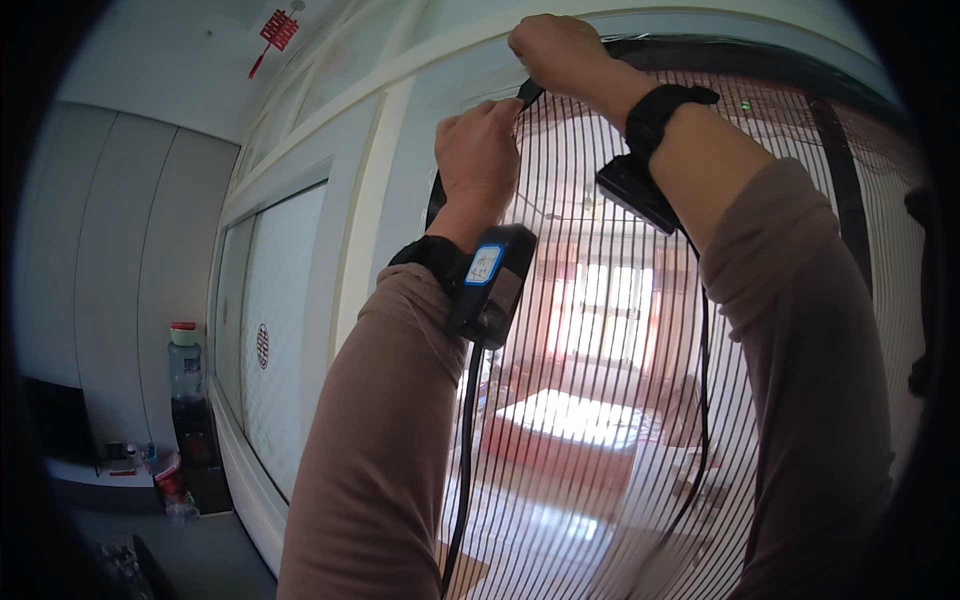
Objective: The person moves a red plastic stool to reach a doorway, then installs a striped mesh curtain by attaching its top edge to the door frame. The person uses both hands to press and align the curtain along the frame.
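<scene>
A striped mesh door curtain point(600, 315) with a black border hangs across a doorway before me. Near its upper left corner, my left hand point(480, 154) has its fingers closed on the black side border point(531, 91). Higher up and to the right, my right hand point(559, 52) is curled against the door frame at the curtain's top corner; its fingertips are hidden, and what they hold cannot be made out. The black top border point(712, 60) runs to the right from there, with clear film along its edge. Black strapped devices with cables are on both wrists.
Left of the doorway is a sliding glass door point(281, 345) with a red emblem. Beyond it stand a water dispenser point(196, 435) with a bottle and a low TV cabinet point(105, 491). Through the mesh, a bed point(570, 427) shows before a bright window point(607, 311).
</scene>
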The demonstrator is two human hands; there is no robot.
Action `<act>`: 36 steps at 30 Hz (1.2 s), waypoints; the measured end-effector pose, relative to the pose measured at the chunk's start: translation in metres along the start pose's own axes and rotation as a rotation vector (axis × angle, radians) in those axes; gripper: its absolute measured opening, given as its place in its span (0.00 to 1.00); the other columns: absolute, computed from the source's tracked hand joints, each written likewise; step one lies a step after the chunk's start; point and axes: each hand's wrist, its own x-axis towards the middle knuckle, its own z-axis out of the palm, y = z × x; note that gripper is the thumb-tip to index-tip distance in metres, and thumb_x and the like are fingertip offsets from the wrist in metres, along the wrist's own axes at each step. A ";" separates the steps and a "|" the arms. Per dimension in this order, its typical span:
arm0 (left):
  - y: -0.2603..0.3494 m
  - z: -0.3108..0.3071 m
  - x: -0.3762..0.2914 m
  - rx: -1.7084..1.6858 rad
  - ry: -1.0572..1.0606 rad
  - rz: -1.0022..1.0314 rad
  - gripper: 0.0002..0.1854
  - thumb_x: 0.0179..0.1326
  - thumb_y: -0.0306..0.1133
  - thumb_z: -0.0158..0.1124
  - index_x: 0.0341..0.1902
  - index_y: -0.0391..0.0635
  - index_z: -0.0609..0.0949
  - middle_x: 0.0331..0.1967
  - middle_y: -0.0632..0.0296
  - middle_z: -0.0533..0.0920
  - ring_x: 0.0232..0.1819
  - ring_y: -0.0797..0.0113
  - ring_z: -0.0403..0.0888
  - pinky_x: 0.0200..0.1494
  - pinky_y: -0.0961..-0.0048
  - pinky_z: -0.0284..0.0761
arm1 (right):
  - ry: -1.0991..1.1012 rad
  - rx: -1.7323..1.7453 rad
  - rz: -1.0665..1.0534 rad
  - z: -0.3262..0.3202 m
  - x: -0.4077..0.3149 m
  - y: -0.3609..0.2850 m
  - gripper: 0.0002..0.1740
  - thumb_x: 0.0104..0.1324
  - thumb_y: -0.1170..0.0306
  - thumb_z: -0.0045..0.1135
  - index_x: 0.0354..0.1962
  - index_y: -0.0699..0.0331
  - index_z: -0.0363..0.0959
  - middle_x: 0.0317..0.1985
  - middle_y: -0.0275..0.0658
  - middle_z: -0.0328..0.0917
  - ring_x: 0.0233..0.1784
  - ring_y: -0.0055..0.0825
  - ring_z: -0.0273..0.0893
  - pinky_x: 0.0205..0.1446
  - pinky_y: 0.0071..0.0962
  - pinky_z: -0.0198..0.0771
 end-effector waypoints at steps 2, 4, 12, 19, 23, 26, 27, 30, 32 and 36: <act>0.000 0.002 0.001 -0.014 -0.013 -0.040 0.09 0.60 0.30 0.58 0.42 0.51 0.83 0.36 0.60 0.83 0.34 0.52 0.81 0.39 0.60 0.75 | 0.099 0.020 -0.053 0.008 -0.005 0.004 0.10 0.55 0.76 0.56 0.34 0.57 0.81 0.35 0.36 0.81 0.42 0.35 0.80 0.46 0.33 0.76; -0.002 0.005 0.003 -0.012 -0.006 -0.060 0.09 0.60 0.30 0.58 0.42 0.51 0.83 0.36 0.60 0.83 0.34 0.53 0.81 0.38 0.60 0.75 | 0.276 0.029 -0.125 0.017 -0.008 0.008 0.09 0.55 0.76 0.55 0.33 0.57 0.80 0.35 0.34 0.79 0.43 0.34 0.79 0.46 0.32 0.76; -0.013 0.021 0.013 0.000 0.032 -0.052 0.07 0.63 0.32 0.54 0.42 0.51 0.80 0.32 0.57 0.81 0.37 0.54 0.78 0.40 0.58 0.73 | 0.445 0.035 -0.185 0.026 -0.010 0.011 0.06 0.57 0.73 0.55 0.31 0.55 0.79 0.35 0.30 0.77 0.43 0.29 0.78 0.43 0.34 0.77; -0.042 0.037 0.045 -0.070 0.005 -0.185 0.14 0.64 0.37 0.53 0.49 0.48 0.79 0.42 0.53 0.82 0.44 0.49 0.80 0.45 0.60 0.74 | -0.091 0.401 0.018 0.010 0.028 0.038 0.10 0.50 0.67 0.54 0.27 0.59 0.82 0.31 0.46 0.81 0.36 0.44 0.79 0.40 0.38 0.74; -0.052 0.034 0.043 0.083 0.107 -0.135 0.14 0.61 0.34 0.57 0.50 0.49 0.79 0.47 0.58 0.81 0.47 0.53 0.79 0.48 0.62 0.74 | 0.023 0.410 -0.052 0.027 0.031 0.044 0.11 0.47 0.65 0.56 0.26 0.60 0.82 0.30 0.48 0.81 0.35 0.44 0.79 0.40 0.38 0.74; -0.039 0.021 0.038 0.242 0.230 0.100 0.16 0.58 0.33 0.61 0.51 0.51 0.79 0.50 0.63 0.80 0.52 0.59 0.77 0.54 0.65 0.71 | 0.040 0.388 -0.034 0.026 0.026 0.046 0.12 0.46 0.64 0.57 0.27 0.60 0.82 0.29 0.49 0.81 0.35 0.45 0.79 0.39 0.39 0.74; -0.031 0.017 0.036 0.298 0.267 0.215 0.17 0.57 0.32 0.63 0.52 0.52 0.79 0.51 0.65 0.79 0.53 0.61 0.76 0.56 0.65 0.69 | 0.037 0.402 -0.045 0.022 0.024 0.046 0.12 0.46 0.64 0.57 0.27 0.61 0.82 0.29 0.49 0.81 0.34 0.45 0.79 0.39 0.39 0.74; -0.007 0.012 0.040 0.246 0.190 0.223 0.16 0.58 0.34 0.64 0.52 0.55 0.79 0.46 0.67 0.82 0.53 0.63 0.75 0.56 0.65 0.68 | 0.021 0.435 -0.053 0.010 0.019 0.044 0.11 0.46 0.64 0.58 0.26 0.61 0.82 0.28 0.49 0.81 0.34 0.45 0.79 0.38 0.39 0.74; 0.003 0.008 0.049 0.212 0.151 0.151 0.12 0.60 0.35 0.62 0.48 0.56 0.82 0.39 0.66 0.84 0.49 0.63 0.78 0.50 0.66 0.72 | 0.011 0.451 -0.002 0.000 0.018 0.044 0.11 0.46 0.65 0.59 0.25 0.62 0.82 0.27 0.48 0.81 0.33 0.45 0.79 0.38 0.39 0.73; 0.006 0.006 0.059 0.043 0.033 -0.066 0.09 0.63 0.38 0.59 0.41 0.56 0.85 0.33 0.63 0.86 0.41 0.60 0.82 0.42 0.65 0.76 | -0.040 0.485 -0.005 -0.012 0.014 0.042 0.09 0.47 0.66 0.60 0.25 0.62 0.82 0.28 0.47 0.81 0.34 0.44 0.79 0.38 0.38 0.73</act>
